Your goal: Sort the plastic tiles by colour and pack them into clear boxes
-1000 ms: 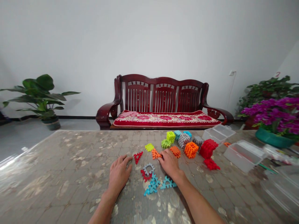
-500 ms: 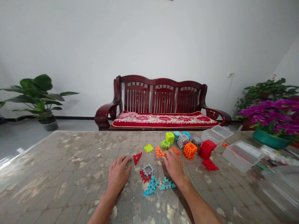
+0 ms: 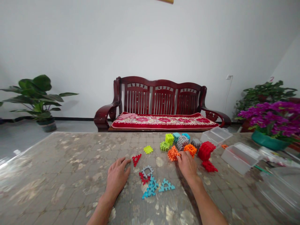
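Evidently colour explains part of the layout: the orange pieces [image 3: 172,154] lie just beside the orange cube [image 3: 190,149], and the red cube [image 3: 206,150] sits against another red piece [image 3: 209,166]. Right hand [image 3: 187,165]: fingertips at the right edge of the orange pieces, low over the counter [image 3: 70,175]; pinch or mere touch cannot be told, as the fingers mask the contact. Left hand [image 3: 117,175]: well apart from the right, palm down, fingers loosely spread, holding nothing; probably a resting pose, beside the red triangle [image 3: 136,160]. Between the forearms, a grey frame [image 3: 147,167] and blue pieces [image 3: 150,188] lie loose, presumably for easy reach. A clear box [image 3: 240,160] stands well to the right, likely leaving the middle free.
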